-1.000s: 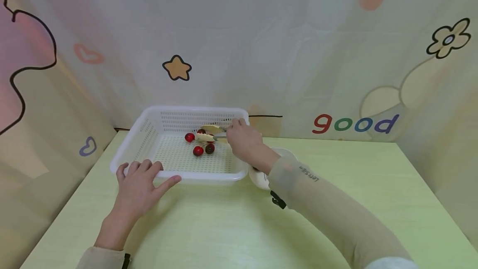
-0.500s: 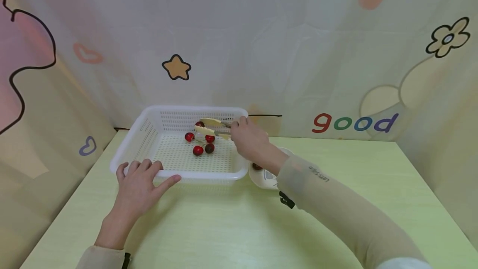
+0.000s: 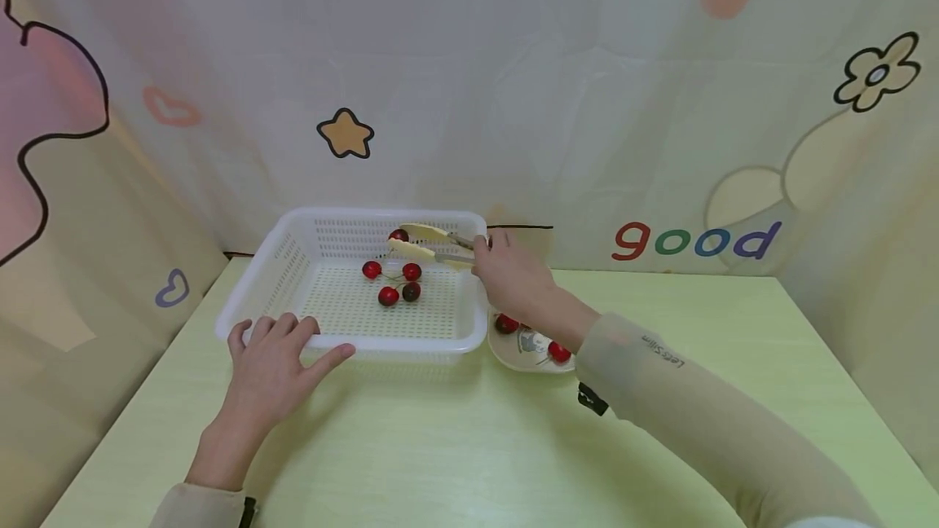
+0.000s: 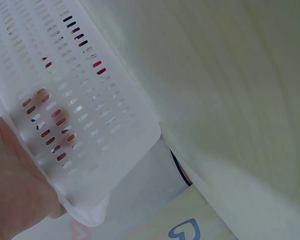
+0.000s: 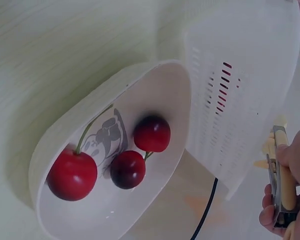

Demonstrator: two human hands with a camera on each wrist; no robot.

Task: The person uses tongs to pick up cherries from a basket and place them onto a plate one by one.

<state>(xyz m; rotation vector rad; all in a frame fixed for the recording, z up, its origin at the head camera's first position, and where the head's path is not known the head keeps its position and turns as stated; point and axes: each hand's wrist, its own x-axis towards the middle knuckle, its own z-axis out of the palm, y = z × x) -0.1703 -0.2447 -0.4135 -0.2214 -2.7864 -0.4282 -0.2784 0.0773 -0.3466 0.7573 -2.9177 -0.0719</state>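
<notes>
My right hand [image 3: 517,279] grips a pair of tongs [image 3: 413,250] with pale yellow tips and metal arms. A dark red cherry [image 3: 398,236] sits between the tips, raised over the far side of the white plastic basket [image 3: 411,345]. Several other cherries [image 3: 389,296] with stems lie on the basket's perforated floor. My left hand [image 3: 271,369] holds the near-left rim, fingers over the inside and thumb outside. Through the slots in the left wrist view, those fingertips [image 4: 60,117] show. The right wrist view has the tongs' handle [image 5: 286,170] in my curled fingers.
A small white bowl [image 5: 90,122] with a grey cartoon print stands against the basket's right side, partly under my right forearm. Inside it are three cherries [image 5: 72,175]. A printed curtain [image 3: 587,121] hangs behind the light green table [image 3: 440,446].
The tongs have lifted the cherry up off the basket floor, away from the others. My right hand has shifted right, uncovering more of the bowl. My left hand stays in place.
</notes>
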